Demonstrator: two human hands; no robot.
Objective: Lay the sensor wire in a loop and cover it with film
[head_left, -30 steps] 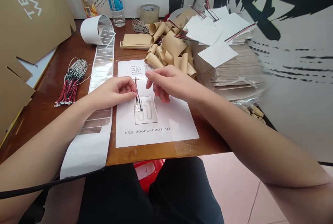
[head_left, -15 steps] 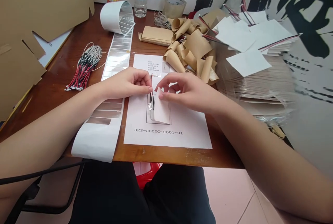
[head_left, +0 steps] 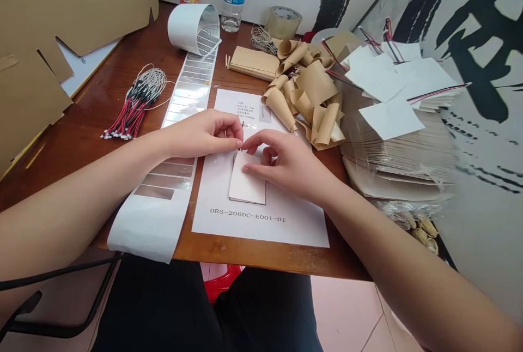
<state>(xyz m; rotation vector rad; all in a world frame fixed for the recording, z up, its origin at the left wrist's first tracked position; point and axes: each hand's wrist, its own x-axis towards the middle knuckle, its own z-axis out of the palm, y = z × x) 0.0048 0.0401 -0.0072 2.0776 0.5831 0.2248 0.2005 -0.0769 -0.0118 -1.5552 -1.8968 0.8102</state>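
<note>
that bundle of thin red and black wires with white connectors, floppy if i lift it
Probably floppy: the thin red-and-black wires fan out loosely, so the ends would likely droop. The bundle looks light, and the looped pale strands at one end could snag.

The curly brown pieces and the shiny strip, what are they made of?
The curly brown pieces look like thin kraft paper with a dull finish, since they curl and crease softly. The shiny strip seems to be silvery foil squares on white backing paper, because they gleam, though it could be shiny plastic.
</note>
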